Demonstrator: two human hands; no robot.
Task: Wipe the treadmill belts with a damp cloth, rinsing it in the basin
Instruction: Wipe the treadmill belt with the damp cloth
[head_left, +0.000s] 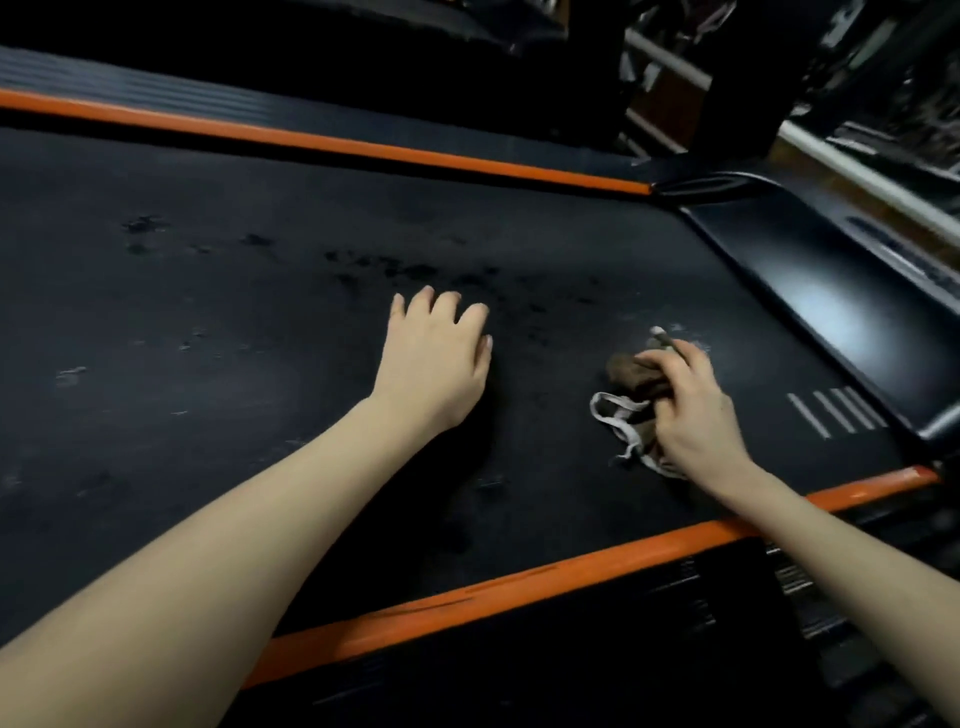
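A black treadmill belt (234, 338) fills the view, marked with dark wet spots and pale scuffs. My right hand (691, 410) grips a brown cloth (636, 376) with a white edge and holds it down on the belt's right part. My left hand (434, 358) rests on the belt's middle, palm down, its fingers bent at the tips and holding nothing. No basin is in view.
Orange side rails run along the far edge (363, 148) and the near edge (519, 587) of the belt. A glossy black motor cover (831, 291) rises at the right end. White lines (831, 415) mark the belt there. Metal bars (857, 176) and dark equipment stand beyond.
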